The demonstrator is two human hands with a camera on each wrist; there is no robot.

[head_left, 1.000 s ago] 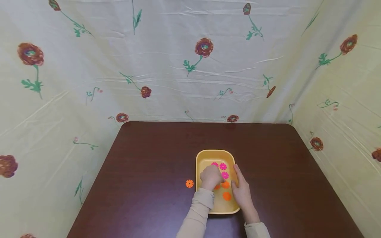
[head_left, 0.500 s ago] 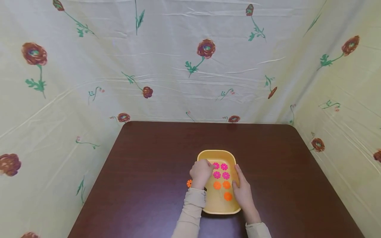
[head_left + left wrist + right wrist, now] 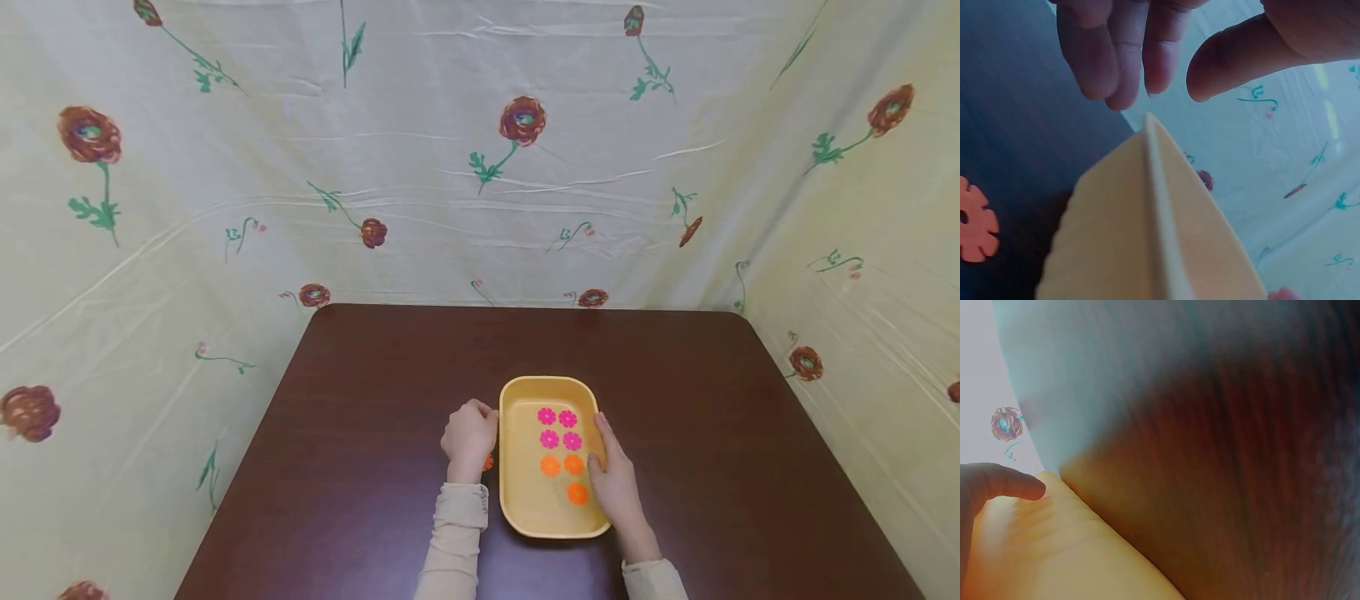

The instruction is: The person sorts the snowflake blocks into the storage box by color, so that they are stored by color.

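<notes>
- Since 1 s ago the left hand (image 3: 469, 437) came out of the yellow tray (image 3: 513, 492) and now is over the counter (image 3: 360, 467), just beside the tray's left wall, at abt 9 o'clock of it.
- Left hand: fingers loosely curled w/ a gap to the thumb in the left wrist view, holding nothing; fingertips (image 3: 1110, 75) hang above the tray rim (image 3: 1154, 187).
- One orange disc (image 3: 975, 228) lies on the counter outside the tray, close to its left wall. In head view it is mostly hidden under the left hand, only a small edge (image 3: 488, 461) shows.
- Right hand (image 3: 613, 475) did not move: it lies along the tray's right rim, at 3 o'clock, fingers rather straight and pressed on the rim. Thumb (image 3: 1004, 481) rests over the rim, on the inner side.
- Inside the tray, now all uncovered: 4 pink discs (image 3: 558, 428) in two rows at the 12 o'clock side, then 2 orange discs (image 3: 562, 465) side by side, then 1 more orange disc (image 3: 577, 493) toward 6 o'clock, near the right hand.
- Tray stands near the counter's front edge, a bit right of centre.
- Flower-print cloth (image 3: 480, 167) hangs behind and at both sides of the counter.
</notes>
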